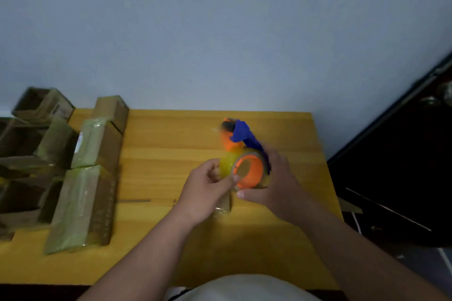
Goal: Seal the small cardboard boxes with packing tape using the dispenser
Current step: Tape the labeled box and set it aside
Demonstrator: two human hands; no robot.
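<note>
Both hands meet over the yellow tabletop (171, 134), mid-right. Right hand (276, 186) wraps the dispenser (241, 139) from its right side, fingers curled round the tape roll (247, 171), thumb below it; grip clamped on the dispenser. The orange-and-blue frame (blurred) juts away from this grip toward the wall. Left hand (208, 190) sits just left of the roll, thumb and fingers pinching at the roll's near edge, apparently on tape; what hangs below the pinch is too blurred to tell. Well left of both grips, boxes (80, 203) lie clustered along the tabletop's left edge, several wrapped in glossy tape, some open behind.
</note>
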